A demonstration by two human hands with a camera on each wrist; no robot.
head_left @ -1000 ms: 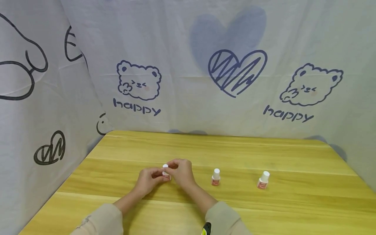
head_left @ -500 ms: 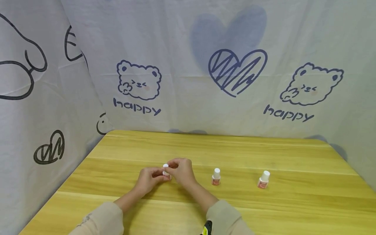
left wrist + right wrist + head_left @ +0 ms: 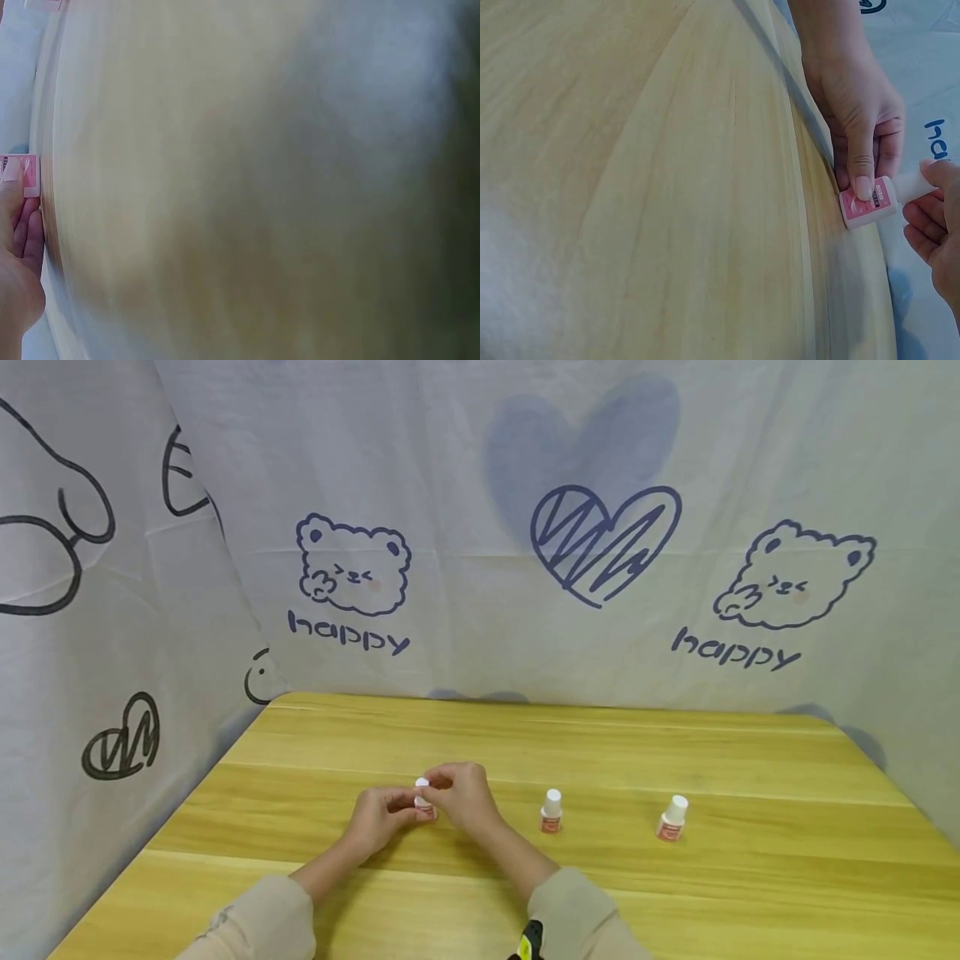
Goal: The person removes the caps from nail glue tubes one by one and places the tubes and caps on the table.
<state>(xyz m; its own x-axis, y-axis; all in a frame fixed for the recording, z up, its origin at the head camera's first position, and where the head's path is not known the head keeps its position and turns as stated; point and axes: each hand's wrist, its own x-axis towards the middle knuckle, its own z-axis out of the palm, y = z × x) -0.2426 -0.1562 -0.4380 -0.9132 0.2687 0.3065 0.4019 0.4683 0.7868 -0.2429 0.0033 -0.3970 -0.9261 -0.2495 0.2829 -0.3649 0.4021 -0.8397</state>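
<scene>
A pale cloth [image 3: 465, 452] with drawn bears and hearts hangs behind the wooden table [image 3: 420, 893]. Left of the table's middle, the left hand [image 3: 377, 822] has its thumb and fingers bent around the pink-labelled body of a small white bottle [image 3: 425, 812]; whether it touches the table, I cannot say surely. The right hand [image 3: 467, 800] pinches its white cap [image 3: 422, 782]. To the right, a second bottle [image 3: 551, 814] and a third bottle [image 3: 672, 821] stand apart.
</scene>
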